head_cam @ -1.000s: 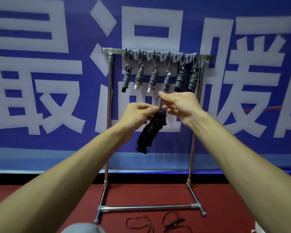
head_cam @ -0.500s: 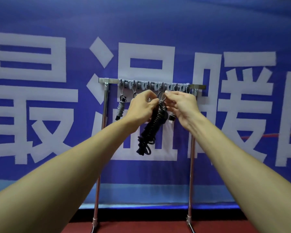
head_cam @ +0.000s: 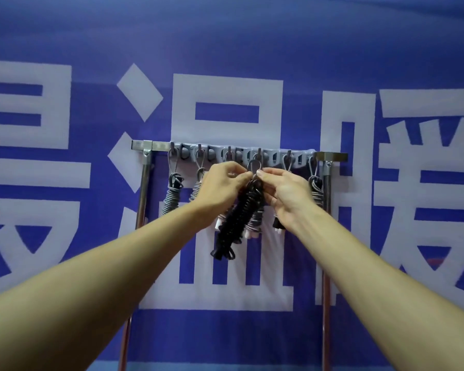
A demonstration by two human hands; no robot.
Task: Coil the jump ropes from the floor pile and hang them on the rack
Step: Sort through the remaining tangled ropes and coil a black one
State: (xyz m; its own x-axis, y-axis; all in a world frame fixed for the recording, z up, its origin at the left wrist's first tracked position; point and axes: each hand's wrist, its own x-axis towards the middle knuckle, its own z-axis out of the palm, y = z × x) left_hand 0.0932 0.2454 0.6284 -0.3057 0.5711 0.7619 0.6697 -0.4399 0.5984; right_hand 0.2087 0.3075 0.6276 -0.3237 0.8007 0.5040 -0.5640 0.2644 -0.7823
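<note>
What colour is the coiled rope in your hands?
Black; the coiled rope shows clearly in the head view.

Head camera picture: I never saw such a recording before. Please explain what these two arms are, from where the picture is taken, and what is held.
There is no machine: a person wears one camera on the head, so you look along their own bare arms. The left hand and the right hand pinch, with their fingers, the top of a black jump rope, coiled into a bundle, at a metal ring just below the top bar of the rack. Grey coiled ropes already hang from hooks on that bar. Behind is a blue banner with large white characters. No floor shows here.
</note>
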